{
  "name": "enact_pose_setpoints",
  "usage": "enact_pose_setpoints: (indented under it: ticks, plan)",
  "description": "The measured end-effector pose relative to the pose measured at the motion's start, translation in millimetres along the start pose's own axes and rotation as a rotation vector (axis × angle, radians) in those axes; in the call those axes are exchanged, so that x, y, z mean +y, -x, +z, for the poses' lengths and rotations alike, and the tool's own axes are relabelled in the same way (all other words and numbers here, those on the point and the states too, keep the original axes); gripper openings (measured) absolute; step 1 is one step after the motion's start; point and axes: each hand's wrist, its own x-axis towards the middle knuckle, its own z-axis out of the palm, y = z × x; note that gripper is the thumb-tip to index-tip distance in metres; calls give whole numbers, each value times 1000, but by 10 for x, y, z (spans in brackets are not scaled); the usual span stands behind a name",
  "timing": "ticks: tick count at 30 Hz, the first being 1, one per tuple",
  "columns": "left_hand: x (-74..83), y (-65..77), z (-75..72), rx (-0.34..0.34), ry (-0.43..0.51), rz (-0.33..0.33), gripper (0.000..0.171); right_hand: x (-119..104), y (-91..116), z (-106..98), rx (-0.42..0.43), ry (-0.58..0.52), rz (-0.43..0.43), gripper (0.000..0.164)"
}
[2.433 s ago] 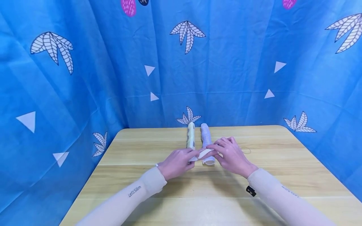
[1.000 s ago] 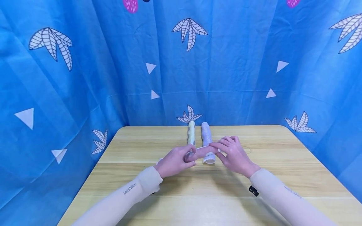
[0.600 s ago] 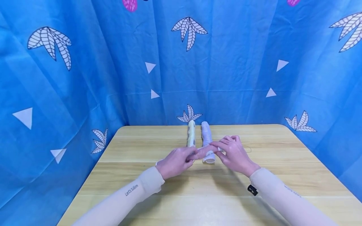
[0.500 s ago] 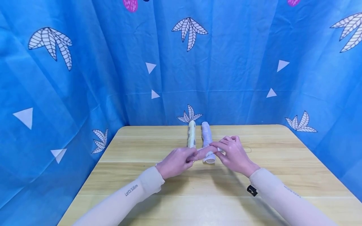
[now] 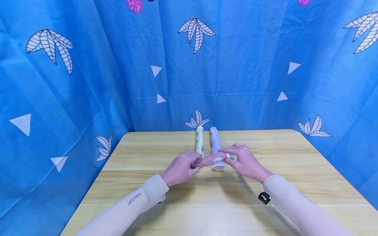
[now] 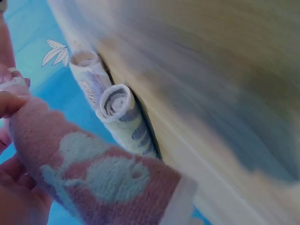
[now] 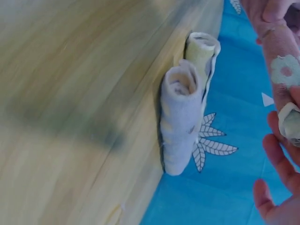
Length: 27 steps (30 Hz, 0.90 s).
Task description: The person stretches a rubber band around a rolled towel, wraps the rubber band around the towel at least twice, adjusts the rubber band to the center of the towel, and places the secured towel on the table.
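Observation:
A pink rolled towel (image 5: 210, 159) with pale flower patches is held up crosswise between the two hands. The left hand (image 5: 180, 167) pinches its left end between thumb and fingers. At the other end, the thumb and fingers of the right hand (image 5: 245, 161) grip the roll, and its pale coiled end (image 7: 291, 123) pokes out in the right wrist view. Just behind lie two more rolled towels, a pale yellow-green one with grey patches (image 5: 199, 141) and a lavender one (image 5: 215, 141), side by side. The pink roll overlaps the near part of both in the head view.
A thin rubber band (image 5: 258, 155) lies on the wooden table (image 5: 141, 150) beyond the right hand. Blue patterned curtains (image 5: 248, 65) hang along the table's back and sides. A small black clip-like object (image 5: 264, 198) shows beneath the right sleeve.
A white face of the towel showed between the hands earlier; now the pink roll shows there. The left hand changed its grip at its end and moved slightly left. The other rolled towels stayed put.

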Motion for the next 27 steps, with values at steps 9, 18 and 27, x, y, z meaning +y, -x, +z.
enact_pose_setpoints:
  ticks: [9,18,27]
  plan:
    - [-57,8,-16,-157,488,-236,12,87,25,48,102,174,-290,57]
    - [15,30,-19,-169,534,-226,19,88,36,51,150,197,-311,48]
    - [92,53,76,1,100,-49,37,68,9,33,172,184,-249,35]
